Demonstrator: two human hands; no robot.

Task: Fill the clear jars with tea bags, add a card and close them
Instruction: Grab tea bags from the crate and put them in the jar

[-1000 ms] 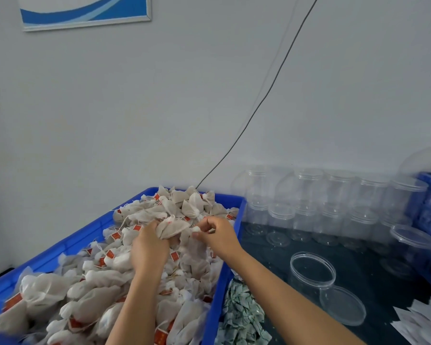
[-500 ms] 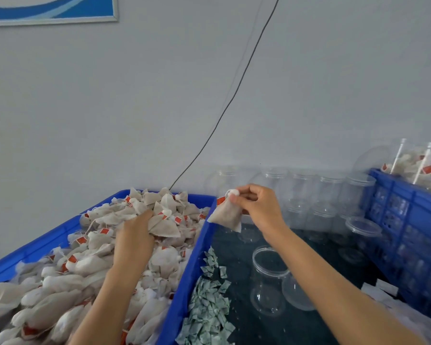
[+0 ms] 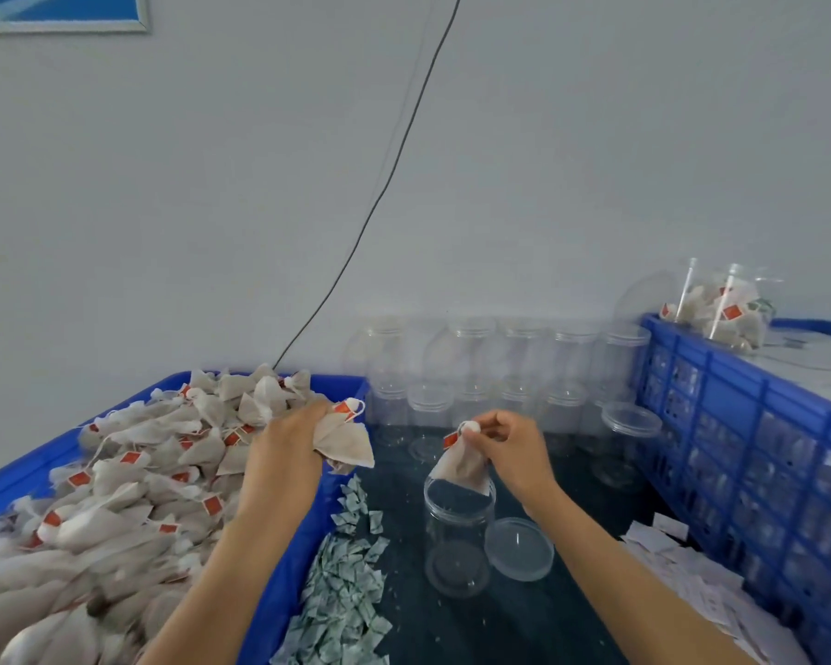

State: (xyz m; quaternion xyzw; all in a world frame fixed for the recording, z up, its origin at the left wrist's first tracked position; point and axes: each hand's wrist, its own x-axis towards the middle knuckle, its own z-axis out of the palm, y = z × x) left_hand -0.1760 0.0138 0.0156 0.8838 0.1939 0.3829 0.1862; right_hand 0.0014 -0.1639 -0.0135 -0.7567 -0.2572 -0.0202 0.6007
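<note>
Pale wall [image 3: 548, 160] fills the upper half of frame, w/ a thin black cable [image 3: 380, 194] running diagonally down it and a blue framed picture [image 3: 58, 12] cut off at upper left. Lower left: big blue bin [image 3: 30, 467] heaped w/ tea bags [image 3: 130, 482], white pouches w/ red tags. Right edge: blue slatted crate [image 3: 749, 453]; a filled jar [image 3: 720, 309] of tea bags shows at its top, upper right. Dark tabletop [image 3: 524, 626] takes lower centre. Along the wall at centre frame, rows of empty clear jars [image 3: 524, 371], stacked two high, some w/ lids on. Btwn bin and open jar, a strip of small green-white sachets [image 3: 346, 592] lies on the table, lower centre. Lower right corner: loose pile of white cards [image 3: 682, 568] beside the crate. Open clear jar [image 3: 459, 535] stands upright at centre-bottom, its lid [image 3: 519, 549] lying flat just right of it, touching or nearly so. Left hand [image 3: 289, 443] is over the bin's right rim, fingers closed round a bunched tea bag [image 3: 346, 439] w/ red tag sticking up. Right hand [image 3: 509, 448] is above the open jar, fingertips pinching the top of a single tea bag [image 3: 461, 465], which hangs point-down at the jar mouth; can't tell if it touches the rim.
</note>
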